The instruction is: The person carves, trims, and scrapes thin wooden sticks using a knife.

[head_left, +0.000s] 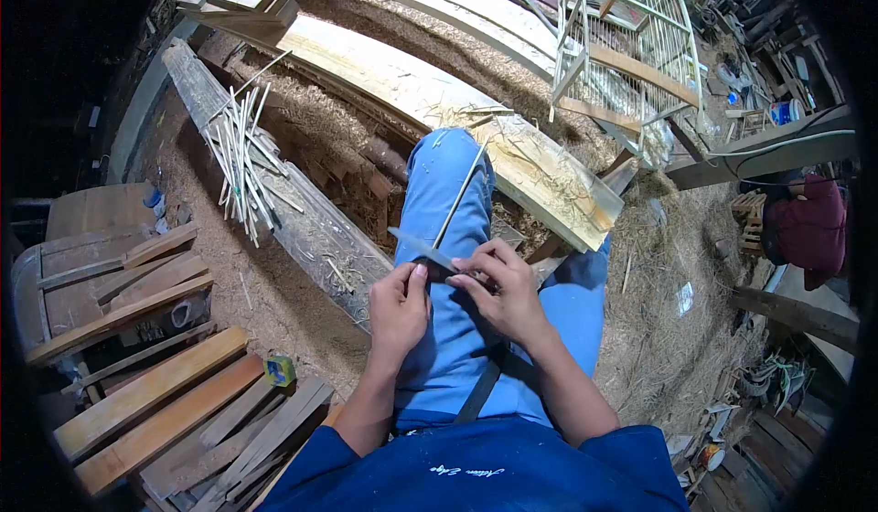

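Observation:
Over my lap, my right hand (pixel 501 291) is closed on a knife whose flat grey blade (pixel 421 248) points up and to the left. My left hand (pixel 401 307), beside it, has its fingers closed around the near end of a thin stick (pixel 460 197). The stick slants up and to the right along my raised knee, and the blade crosses it close to my fingers. A dark strip (pixel 481 384) lies over my thigh below the hands.
A bundle of thin sticks (pixel 242 160) lies on a worn plank at the left. A thick pale board (pixel 402 91) with shavings runs beyond my knee. A slatted cage (pixel 631 55) stands upper right; a person in dark red (pixel 809 229) is at far right.

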The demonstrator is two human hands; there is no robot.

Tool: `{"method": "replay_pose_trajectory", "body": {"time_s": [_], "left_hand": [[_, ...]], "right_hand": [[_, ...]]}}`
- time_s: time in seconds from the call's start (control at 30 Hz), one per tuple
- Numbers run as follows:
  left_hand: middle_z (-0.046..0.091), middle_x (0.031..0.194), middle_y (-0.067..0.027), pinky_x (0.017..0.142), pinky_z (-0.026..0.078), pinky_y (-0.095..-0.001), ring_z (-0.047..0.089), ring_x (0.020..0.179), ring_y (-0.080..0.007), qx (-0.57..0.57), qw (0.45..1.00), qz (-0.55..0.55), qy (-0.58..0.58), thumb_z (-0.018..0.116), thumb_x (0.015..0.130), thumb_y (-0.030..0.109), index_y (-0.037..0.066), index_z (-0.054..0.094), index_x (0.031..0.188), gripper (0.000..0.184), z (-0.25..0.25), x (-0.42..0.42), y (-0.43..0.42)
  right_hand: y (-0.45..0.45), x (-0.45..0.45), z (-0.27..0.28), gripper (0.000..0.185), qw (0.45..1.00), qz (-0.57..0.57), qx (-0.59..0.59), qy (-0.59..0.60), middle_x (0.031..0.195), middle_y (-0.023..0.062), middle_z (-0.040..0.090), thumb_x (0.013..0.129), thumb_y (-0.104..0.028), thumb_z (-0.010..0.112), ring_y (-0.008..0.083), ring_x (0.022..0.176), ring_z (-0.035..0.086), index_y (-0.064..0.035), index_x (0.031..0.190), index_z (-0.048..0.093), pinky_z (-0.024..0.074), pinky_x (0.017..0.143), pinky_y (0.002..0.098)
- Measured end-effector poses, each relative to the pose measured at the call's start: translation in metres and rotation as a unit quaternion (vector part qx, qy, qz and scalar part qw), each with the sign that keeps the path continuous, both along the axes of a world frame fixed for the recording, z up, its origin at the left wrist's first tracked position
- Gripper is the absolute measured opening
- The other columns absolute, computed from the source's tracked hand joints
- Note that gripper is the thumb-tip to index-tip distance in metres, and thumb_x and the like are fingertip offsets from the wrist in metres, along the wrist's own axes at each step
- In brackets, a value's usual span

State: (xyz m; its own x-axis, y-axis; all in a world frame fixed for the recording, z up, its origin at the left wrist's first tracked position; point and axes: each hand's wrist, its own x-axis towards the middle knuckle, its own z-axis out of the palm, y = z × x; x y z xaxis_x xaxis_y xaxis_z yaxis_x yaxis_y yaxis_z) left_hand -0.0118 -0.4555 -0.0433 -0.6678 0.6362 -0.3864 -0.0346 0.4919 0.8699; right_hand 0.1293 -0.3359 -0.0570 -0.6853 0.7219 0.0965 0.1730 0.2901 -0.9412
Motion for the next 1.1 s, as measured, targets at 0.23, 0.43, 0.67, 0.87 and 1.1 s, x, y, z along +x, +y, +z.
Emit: {"method": "replay_pose_trajectory", "body": {"time_s": [0.23,0.43,0.67,0.87,1.1], "left_hand": [[0.053,0.060,0.0037,0.046,0.032,-0.0274,0.045,0.050,-0.0034,-0.008,0.993,-0.044,0.106,0.055,0.110,0.012,0.002,0.065,0.084,0.030,-0.023,-0.003,-0.007],[0.052,0.062,0.0062,0.047,0.031,-0.0253,0.044,0.052,-0.0014,0.021,0.997,-0.007,0.073,0.055,0.110,0.014,0.000,0.070,0.092,0.027,-0.010,0.005,-0.006],[0.050,0.062,0.0079,0.047,0.029,-0.0234,0.042,0.051,-0.0002,0.021,0.998,0.008,0.056,0.057,0.112,0.019,-0.001,0.074,0.103,0.027,0.001,0.015,-0.011],[0.049,0.061,0.0090,0.046,0.028,-0.0227,0.041,0.051,0.0006,0.032,0.998,0.028,0.049,0.058,0.111,0.019,-0.001,0.074,0.102,0.027,-0.003,0.016,-0.019],[0.050,0.058,0.0054,0.046,0.031,-0.0248,0.045,0.050,-0.0017,0.001,0.998,0.029,0.056,0.058,0.110,0.018,0.000,0.075,0.101,0.027,0.002,0.024,-0.030]], "right_hand": [[-0.016,-0.010,-0.013,0.020,0.998,-0.046,0.022,0.028,0.097,0.0116,0.064,0.084,-0.009,0.087,0.0240,0.076,0.068,-0.0025,0.101,0.079,0.0539,0.067,0.0346],[-0.026,-0.014,-0.005,0.018,0.995,-0.059,0.064,-0.039,0.098,0.0100,0.066,0.088,-0.017,0.084,0.0313,0.071,0.071,-0.0093,0.103,0.079,0.0547,0.060,0.0430],[-0.020,-0.019,-0.009,0.016,0.994,-0.089,0.061,-0.032,0.098,0.0094,0.066,0.090,-0.018,0.082,0.0322,0.068,0.070,-0.0095,0.102,0.078,0.0542,0.058,0.0430],[-0.025,-0.019,-0.008,0.016,0.987,-0.081,0.126,-0.048,0.096,0.0087,0.065,0.090,-0.020,0.082,0.0305,0.064,0.069,-0.0105,0.101,0.077,0.0530,0.055,0.0428],[-0.024,-0.022,-0.013,0.017,0.978,-0.092,0.180,-0.051,0.097,0.0087,0.064,0.089,-0.020,0.082,0.0302,0.064,0.069,-0.0102,0.103,0.077,0.0524,0.054,0.0430]]}}
